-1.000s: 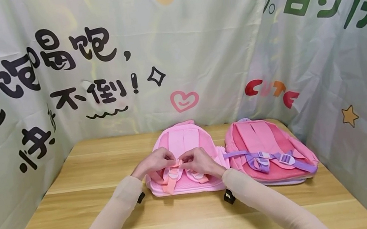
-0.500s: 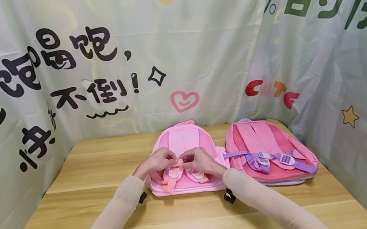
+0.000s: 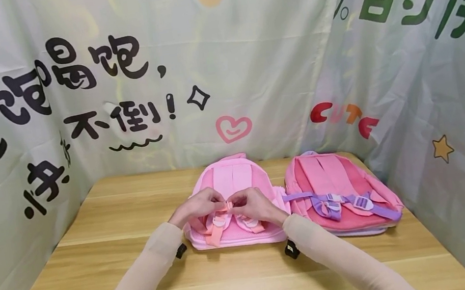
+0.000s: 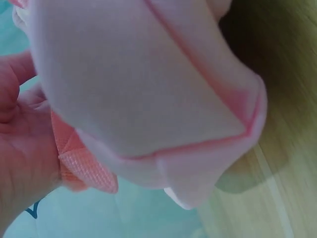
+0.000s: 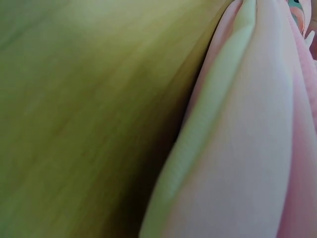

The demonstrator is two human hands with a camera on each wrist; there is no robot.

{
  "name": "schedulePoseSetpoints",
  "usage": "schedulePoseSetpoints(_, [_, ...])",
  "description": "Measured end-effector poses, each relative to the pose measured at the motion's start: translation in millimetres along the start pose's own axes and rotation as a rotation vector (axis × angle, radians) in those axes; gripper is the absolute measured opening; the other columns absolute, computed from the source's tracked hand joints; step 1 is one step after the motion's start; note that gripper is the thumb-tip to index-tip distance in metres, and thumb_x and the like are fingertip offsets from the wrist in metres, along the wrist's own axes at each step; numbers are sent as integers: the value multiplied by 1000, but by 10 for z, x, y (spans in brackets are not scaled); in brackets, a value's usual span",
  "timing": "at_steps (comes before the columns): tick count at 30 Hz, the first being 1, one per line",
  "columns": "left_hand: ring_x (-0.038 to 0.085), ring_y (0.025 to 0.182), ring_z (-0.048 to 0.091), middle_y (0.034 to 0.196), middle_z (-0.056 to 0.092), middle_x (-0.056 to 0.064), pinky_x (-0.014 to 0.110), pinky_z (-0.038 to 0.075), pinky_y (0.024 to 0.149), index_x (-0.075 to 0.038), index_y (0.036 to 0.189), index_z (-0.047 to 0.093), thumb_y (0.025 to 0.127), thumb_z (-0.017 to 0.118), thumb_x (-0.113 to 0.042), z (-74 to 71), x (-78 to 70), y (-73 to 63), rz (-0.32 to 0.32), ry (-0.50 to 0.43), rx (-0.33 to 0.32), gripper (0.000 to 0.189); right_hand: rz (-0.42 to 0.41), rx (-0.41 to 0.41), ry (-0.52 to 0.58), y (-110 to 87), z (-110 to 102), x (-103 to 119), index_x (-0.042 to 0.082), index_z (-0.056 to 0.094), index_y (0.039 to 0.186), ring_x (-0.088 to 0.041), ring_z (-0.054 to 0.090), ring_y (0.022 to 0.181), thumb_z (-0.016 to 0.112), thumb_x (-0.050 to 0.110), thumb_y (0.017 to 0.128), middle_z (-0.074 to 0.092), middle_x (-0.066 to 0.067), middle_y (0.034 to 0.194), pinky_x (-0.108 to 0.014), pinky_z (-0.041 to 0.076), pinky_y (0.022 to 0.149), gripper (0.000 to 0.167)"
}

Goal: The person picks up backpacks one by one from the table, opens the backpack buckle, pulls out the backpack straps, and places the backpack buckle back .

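A light pink backpack (image 3: 232,174) lies on the table with its shoulder straps facing up. Over its middle, my left hand (image 3: 196,205) pinches one side of a small coral strap buckle (image 3: 229,205). My right hand (image 3: 253,204) pinches the other side, the fingertips of both hands nearly meeting. Below them a loose coral strap end (image 3: 215,235) hangs over the backpack's lower edge. In the left wrist view, pale pink fabric (image 4: 109,74) covers most of the fingers, with coral webbing (image 4: 89,166) beside the palm. The right wrist view shows mainly the backpack's side (image 5: 237,129).
Close on the right lies a deeper pink backpack (image 3: 338,167) with purple straps (image 3: 363,202) fastened across it. Both rest on a wooden table (image 3: 243,282). Printed cloth curtains (image 3: 267,75) enclose the back and sides.
Both hands stay at the buckle, with the left hand shifted very slightly to the right. The backpacks have not visibly moved.
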State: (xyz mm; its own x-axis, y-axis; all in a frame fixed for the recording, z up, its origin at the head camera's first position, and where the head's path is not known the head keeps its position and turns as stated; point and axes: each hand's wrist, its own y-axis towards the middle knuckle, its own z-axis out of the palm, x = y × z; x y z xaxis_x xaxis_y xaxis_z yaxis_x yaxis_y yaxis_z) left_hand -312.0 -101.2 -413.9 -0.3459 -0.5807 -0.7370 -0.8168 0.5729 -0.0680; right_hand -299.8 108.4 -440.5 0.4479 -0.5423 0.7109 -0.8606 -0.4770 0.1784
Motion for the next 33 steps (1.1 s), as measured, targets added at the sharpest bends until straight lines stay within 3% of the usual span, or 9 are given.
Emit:
schedulePoseSetpoints(7, [9,70,56,79,70,3,24,46,69,-5,89,74,93,63,-11,2,18,-7,25,-15,1,13,2,-7,-4,-4,12,-5,17,76,106,-3,67,81,79,22,83,76,3,95,-21,54,75,23])
schedulePoseSetpoints(19, [11,51,51,76,65,5,22,44,55,-5,89,72,94,60,-9,-21,13,-34,-41,-54,9,14,-7,-6,-1,-3,25,-8,16,76,106,-4,66,81,78,23,84,75,2,95,-21,53,74,24])
schedulePoseSetpoints(28, [12,54,49,75,65,4,23,41,48,-6,90,73,94,59,-11,-3,-8,-8,-45,-83,25,15,7,-10,19,-12,15,-10,17,76,105,-4,67,81,78,23,83,76,2,95,-21,54,74,23])
schedulePoseSetpoints(33, [11,65,53,77,68,6,24,44,58,-5,90,74,93,62,-11,-10,1,-9,-24,-76,4,14,8,-16,22,-7,3,8,17,76,105,-5,66,79,79,21,83,75,2,93,-21,54,72,22])
